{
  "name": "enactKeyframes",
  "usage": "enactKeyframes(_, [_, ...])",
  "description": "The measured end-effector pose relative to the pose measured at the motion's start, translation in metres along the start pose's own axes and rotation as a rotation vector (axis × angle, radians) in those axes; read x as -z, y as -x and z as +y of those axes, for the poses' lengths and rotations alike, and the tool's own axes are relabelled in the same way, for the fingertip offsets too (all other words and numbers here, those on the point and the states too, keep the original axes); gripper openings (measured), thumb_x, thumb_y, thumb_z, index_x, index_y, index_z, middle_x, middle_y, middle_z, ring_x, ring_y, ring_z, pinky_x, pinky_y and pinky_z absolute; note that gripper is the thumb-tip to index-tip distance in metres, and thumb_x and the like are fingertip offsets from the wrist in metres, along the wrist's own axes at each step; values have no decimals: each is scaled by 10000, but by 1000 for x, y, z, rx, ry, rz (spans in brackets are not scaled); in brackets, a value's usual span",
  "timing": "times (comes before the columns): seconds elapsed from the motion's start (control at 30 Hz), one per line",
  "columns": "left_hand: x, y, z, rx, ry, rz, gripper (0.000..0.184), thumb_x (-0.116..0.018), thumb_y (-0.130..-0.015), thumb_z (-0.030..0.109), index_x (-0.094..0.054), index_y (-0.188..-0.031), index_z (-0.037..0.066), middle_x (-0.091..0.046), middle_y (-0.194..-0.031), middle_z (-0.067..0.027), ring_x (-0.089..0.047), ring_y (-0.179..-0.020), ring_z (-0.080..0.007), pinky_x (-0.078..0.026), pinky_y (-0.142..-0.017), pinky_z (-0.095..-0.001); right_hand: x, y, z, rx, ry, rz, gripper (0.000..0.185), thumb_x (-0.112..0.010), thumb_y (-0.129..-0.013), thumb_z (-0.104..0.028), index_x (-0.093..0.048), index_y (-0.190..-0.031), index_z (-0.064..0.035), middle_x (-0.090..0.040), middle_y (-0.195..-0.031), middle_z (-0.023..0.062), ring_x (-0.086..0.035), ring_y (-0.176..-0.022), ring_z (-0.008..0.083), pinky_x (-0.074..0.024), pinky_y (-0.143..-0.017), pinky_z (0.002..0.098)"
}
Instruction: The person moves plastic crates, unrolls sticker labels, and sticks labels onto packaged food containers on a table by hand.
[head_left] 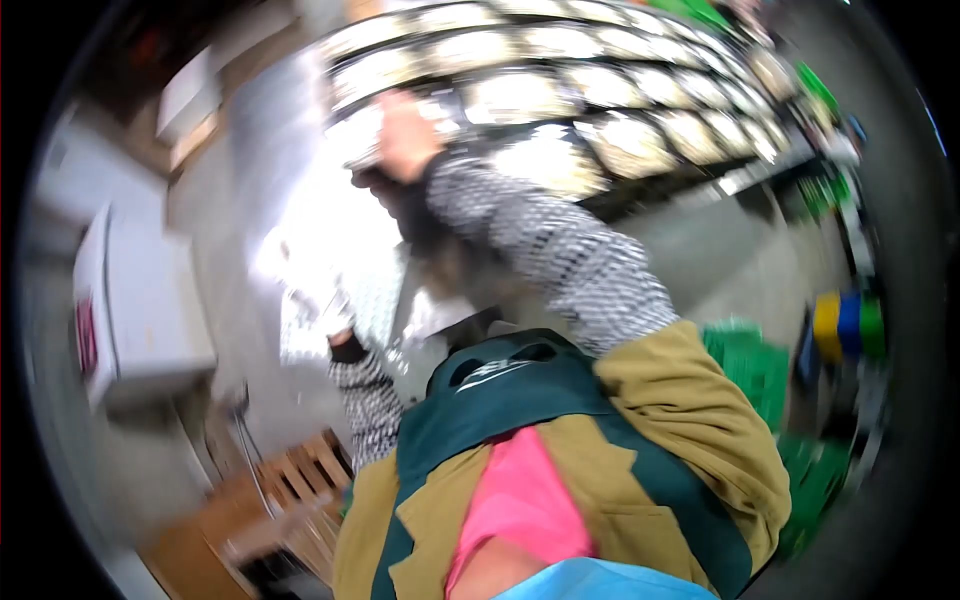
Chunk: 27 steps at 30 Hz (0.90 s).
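Note:
My right hand (405,140) is stretched across the table to the near left corner of the wrapped packs. It is over a clear-wrapped pack (358,135) with pale contents. Motion smears its fingers, and whether it grips the pack I cannot tell. Down at the left, my left hand (330,305), seemingly in a white glove, is over a shiny sheet-like surface (375,300) on the metal table (265,130). Glare and blur hide its fingers. Both forearms wear black-and-white knitted sleeves.
Rows of wrapped packs (540,160) in dark trays fill the far side. Left of the table stands a white box-like unit (150,300). Green crates (745,370) are at my right, a wooden pallet (305,470) at lower left. Yellow, blue and green blocks (850,327) show far right.

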<state>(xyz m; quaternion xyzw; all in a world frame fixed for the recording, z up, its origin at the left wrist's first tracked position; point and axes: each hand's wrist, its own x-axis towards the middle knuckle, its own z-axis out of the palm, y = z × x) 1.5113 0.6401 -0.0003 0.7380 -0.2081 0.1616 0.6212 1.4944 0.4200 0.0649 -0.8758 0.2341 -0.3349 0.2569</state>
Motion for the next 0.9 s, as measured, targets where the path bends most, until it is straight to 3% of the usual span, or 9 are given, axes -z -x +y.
enactKeyframes(0.1, [-23,-1,34,-111,185,18,448,-563,-857,-5,-423,-1282,-8,-507,-1223,-124,-493,-1130,-217,-387,-989,-331,32,10,-10,95,-126,118,250,-644,-658,-157,-592,-873,-40,-581,-890,181,-564,-898,335,-457,-791,403])
enactKeyframes(0.17, [-31,1,64,52,379,35,408,-575,-879,28,-443,-1261,-19,-534,-1190,-139,-541,-1061,-229,-433,-935,-325,44,29,-19,193,-162,171,120,-600,-706,-172,-580,-763,-68,-592,-829,149,-579,-824,328,-476,-719,389])
enactKeyframes(0.2, [-34,6,75,-289,81,39,391,-584,-875,30,-460,-1240,-34,-556,-1161,-151,-557,-1031,-236,-438,-923,-327,48,39,-21,186,-180,123,136,-587,-745,-199,-560,-723,-68,-577,-767,126,-585,-755,306,-480,-645,378])
enactKeyframes(0.3, [-40,30,129,-449,-40,-45,254,-487,-953,161,-585,-1044,-55,-609,-1031,-174,-569,-1003,-263,-449,-883,-363,129,100,-26,346,-274,232,220,-626,-783,-240,-531,-691,-64,-541,-694,92,-569,-649,274,-468,-566,365])
enactKeyframes(0.33, [-49,41,132,-554,35,-37,329,-440,-976,222,-599,-1068,-51,-626,-962,-150,-586,-790,-175,-478,-726,-280,154,123,-14,394,-267,237,244,-639,-790,-245,-520,-680,-63,-529,-676,82,-560,-628,268,-464,-553,363])
enactKeyframes(0.47, [-73,93,170,-460,180,-253,347,-427,-980,236,-577,-1115,-46,-627,-936,-135,-542,-708,-139,-453,-657,-243,253,231,77,181,-146,357,212,-656,-807,-258,-588,-740,-69,-581,-733,66,-589,-680,255,-484,-593,347])
enactKeyframes(0.7, [-145,226,265,-187,276,-635,389,-403,-988,260,-539,-1199,-38,-629,-891,-109,-465,-564,-76,-409,-536,-178,447,565,347,-1042,69,790,179,-615,-818,-234,-637,-822,-56,-653,-762,117,-638,-710,218,-495,-633,338])
enactKeyframes(0.73, [-174,248,265,-328,354,-636,410,-417,-985,230,-424,-1333,14,-622,-844,-71,-320,-478,-33,-291,-443,-130,480,617,378,-1151,279,909,170,-604,-815,-233,-632,-800,-66,-655,-757,126,-642,-715,248,-496,-629,351])
enactKeyframes(0.9, [-270,416,332,2,363,-1005,509,-445,-961,85,-258,-1431,145,-602,-1004,-120,-431,-539,-102,-422,-567,-140,644,818,507,-1748,431,913,220,-626,-810,-257,-622,-920,-67,-670,-865,161,-654,-835,286,-518,-758,385])
